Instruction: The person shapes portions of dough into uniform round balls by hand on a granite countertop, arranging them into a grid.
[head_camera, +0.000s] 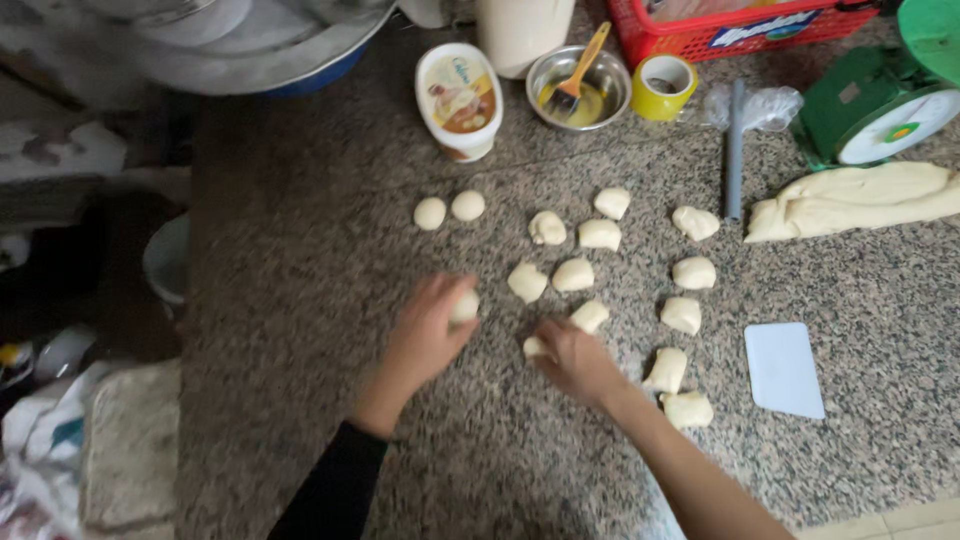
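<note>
Soft dough balls (463, 306) under cupped hands.

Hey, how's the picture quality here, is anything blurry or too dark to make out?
Head view: the left hand and right hand are softly motion-blurred over their dough pieces; the left edge beside the granite counter falls into dark, smeared shadow; the dough pieces and white scraper stay evenly lit, without strong glare.

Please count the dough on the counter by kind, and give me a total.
Smooth round balls, lying free: 2
Rough cut pieces, lying free: 11
Piece at the left hand: 1
Piece under the right hand: 1
Large uncut dough: 1
Total: 16
</note>
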